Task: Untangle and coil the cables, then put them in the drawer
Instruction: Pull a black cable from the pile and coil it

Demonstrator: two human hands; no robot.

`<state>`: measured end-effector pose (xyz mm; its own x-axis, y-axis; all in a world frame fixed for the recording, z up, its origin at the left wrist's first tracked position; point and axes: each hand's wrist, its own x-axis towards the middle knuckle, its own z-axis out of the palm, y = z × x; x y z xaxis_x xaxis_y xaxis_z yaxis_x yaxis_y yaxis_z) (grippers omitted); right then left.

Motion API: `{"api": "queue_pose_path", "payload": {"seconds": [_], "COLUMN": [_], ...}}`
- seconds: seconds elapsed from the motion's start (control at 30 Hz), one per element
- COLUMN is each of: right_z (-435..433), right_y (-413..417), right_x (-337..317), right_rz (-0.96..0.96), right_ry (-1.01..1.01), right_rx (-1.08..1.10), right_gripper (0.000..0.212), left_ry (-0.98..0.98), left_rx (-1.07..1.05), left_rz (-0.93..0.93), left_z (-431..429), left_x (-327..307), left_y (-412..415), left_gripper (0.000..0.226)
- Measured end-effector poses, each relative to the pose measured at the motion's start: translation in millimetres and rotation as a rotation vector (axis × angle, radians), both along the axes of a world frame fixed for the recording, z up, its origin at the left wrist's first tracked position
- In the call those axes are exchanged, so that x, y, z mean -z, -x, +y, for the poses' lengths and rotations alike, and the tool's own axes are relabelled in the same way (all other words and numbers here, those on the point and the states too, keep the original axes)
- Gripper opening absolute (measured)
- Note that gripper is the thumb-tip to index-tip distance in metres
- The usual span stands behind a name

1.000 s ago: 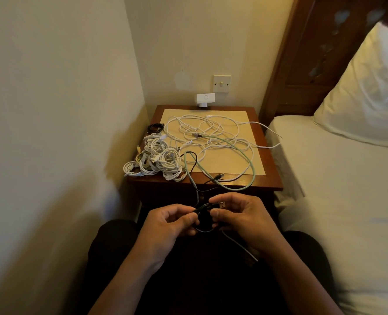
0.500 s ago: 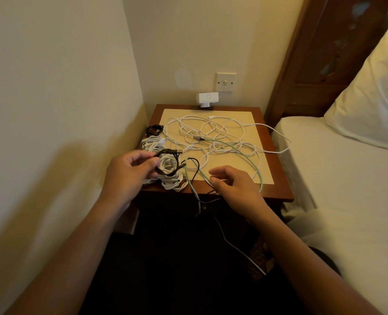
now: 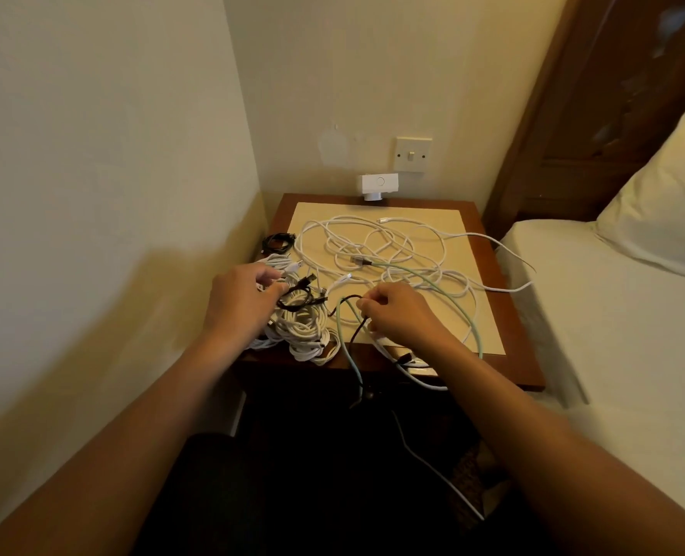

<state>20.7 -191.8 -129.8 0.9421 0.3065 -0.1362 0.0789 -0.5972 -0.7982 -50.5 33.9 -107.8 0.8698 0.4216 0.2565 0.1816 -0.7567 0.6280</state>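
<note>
Loose white cables (image 3: 376,242) lie tangled across the pale mat on the wooden bedside table (image 3: 521,355). A pale green cable (image 3: 449,294) loops through them and hangs over the front edge. Several coiled white cables (image 3: 304,331) are piled at the table's front left corner. My left hand (image 3: 240,302) holds a small coiled black cable (image 3: 300,294) on top of that pile. My right hand (image 3: 397,311) pinches a loose black cable (image 3: 348,302) beside the green one. The drawer is not visible.
A second small black coil (image 3: 278,242) lies at the table's left edge. A white device (image 3: 378,186) stands at the back under a wall switch (image 3: 412,154). The wall is close on the left; a bed (image 3: 613,335) and pillow (image 3: 661,202) are on the right.
Both hands rose from my lap to the table. My left hand carried the coiled black cable onto the white pile. My right hand let go of that coil and took a loose black cable.
</note>
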Motion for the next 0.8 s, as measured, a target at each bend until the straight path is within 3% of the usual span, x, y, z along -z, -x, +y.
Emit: {"api": "queue_pose_path", "payload": {"seconds": [0.23,0.47,0.63,0.8], "right_z": [-31.5,-77.4,-93.7,-89.4], "right_y": [-21.1,-44.9,-56.1,-54.8], "right_x": [-61.6,-156.8,-209.1,-241.0], "right_rz": [-0.102,-0.356,-0.414,-0.455], "right_ry": [-0.255,-0.296,-0.344,-0.328], "right_rx": [0.160,0.231,0.227,0.189], "right_gripper": [0.015,0.015,0.015,0.015], "left_ry": [-0.052,0.017,0.055,0.221], "left_rx": [0.067,0.156,0.252,0.403], "left_rz": [-0.106,-0.173,-0.111,-0.102], "left_z": [-10.9,-39.9,-79.4,-139.1], "left_x": [-9.7,-44.7,-60.0,-83.8], "left_y": [0.5,2.8,-9.9,-39.4], "left_gripper": [0.017,0.014,0.014,0.040]}}
